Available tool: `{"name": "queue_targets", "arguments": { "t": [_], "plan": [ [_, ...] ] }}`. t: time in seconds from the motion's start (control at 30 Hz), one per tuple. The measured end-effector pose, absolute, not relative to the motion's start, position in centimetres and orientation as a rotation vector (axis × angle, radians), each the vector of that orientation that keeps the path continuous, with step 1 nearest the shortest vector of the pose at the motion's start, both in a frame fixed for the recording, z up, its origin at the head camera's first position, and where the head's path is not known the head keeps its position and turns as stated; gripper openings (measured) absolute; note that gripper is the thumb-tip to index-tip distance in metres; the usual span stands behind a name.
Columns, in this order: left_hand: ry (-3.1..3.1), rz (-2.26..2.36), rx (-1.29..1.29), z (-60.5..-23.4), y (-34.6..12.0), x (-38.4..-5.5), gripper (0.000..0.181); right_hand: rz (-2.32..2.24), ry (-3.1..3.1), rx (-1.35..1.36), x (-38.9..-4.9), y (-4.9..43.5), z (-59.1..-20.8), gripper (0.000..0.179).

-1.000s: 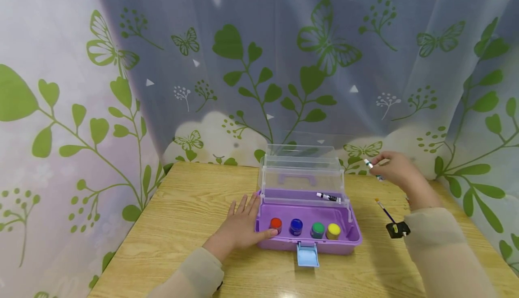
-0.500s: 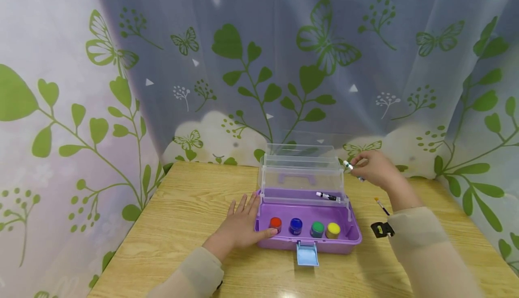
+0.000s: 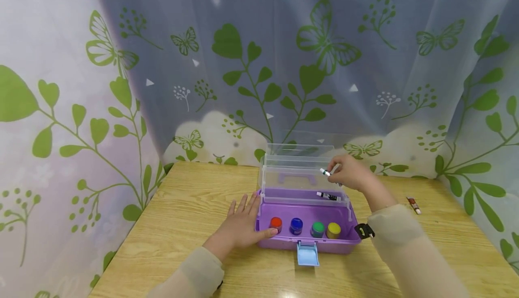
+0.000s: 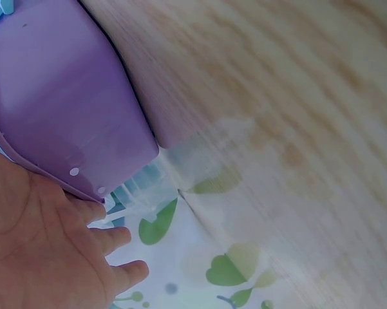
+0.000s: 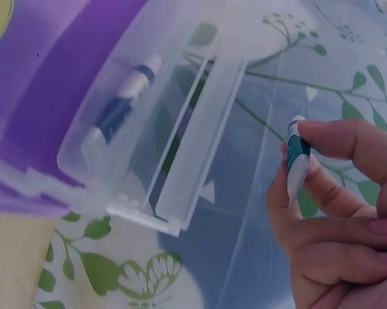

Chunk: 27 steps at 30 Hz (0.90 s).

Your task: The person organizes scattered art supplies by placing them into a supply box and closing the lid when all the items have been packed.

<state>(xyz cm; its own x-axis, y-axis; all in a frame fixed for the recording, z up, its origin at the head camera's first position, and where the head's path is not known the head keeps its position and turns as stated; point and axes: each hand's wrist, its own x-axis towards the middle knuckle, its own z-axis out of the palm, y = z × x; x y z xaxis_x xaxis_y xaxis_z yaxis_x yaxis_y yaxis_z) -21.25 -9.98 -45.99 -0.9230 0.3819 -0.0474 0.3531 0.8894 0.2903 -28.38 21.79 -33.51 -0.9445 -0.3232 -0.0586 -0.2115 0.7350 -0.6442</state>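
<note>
My right hand [image 3: 352, 175] pinches a small paint tube [image 5: 298, 158] with a white cap and a teal label, thumb on one side and fingertips on the other. It hovers above the right end of the clear upper tray of a purple box [image 3: 279, 245]. In that tray lies another paint tube [image 3: 328, 196], dark-labelled and white-capped. My left hand [image 3: 239, 226] rests at the box's left side with fingers spread, its thumb over the front rim beside the red paint jar [image 3: 276, 223]. The left wrist view shows its palm against the purple wall.
Blue [image 3: 296, 226], green [image 3: 318, 229] and yellow paint jars [image 3: 334, 231] stand in the box's bottom. A blue latch [image 3: 307, 254] hangs open in front. A red-brown tube [image 3: 414, 205] lies on the wooden table [image 3: 194, 203] at right. A patterned curtain [image 3: 259, 86] hangs behind.
My right hand has moved left with the tube, from beside the box to over the tray. The red-brown tube has come into view; a paintbrush is now behind the arm. My left hand stays put.
</note>
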Motion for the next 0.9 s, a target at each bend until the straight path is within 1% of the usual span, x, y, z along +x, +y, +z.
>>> {"name": "queue_targets", "arguments": {
  "t": [0.43, 0.63, 0.8, 0.9],
  "plan": [
    [2.963, 0.424, 0.582, -46.3, -9.9, -21.4, 0.111, -0.878, 2.711, -0.595, -29.9, 18.9, -36.3, 0.015],
    [2.963, 0.415, 0.584, -46.3, -10.0, -21.4, 0.112, -0.833, 2.671, -0.667, -30.6, 18.1, -37.3, 0.014],
    [2.965, 0.429, 0.581, -46.3, -10.0, -21.4, 0.111, -0.768, 2.648, -0.764, -31.1, 17.7, -38.2, 0.013],
    [2.961, 0.432, 0.574, -46.4, -9.9, -21.4, 0.111, -0.720, 2.656, -0.778, -31.3, 17.5, -38.6, 0.013]
  ]
}}
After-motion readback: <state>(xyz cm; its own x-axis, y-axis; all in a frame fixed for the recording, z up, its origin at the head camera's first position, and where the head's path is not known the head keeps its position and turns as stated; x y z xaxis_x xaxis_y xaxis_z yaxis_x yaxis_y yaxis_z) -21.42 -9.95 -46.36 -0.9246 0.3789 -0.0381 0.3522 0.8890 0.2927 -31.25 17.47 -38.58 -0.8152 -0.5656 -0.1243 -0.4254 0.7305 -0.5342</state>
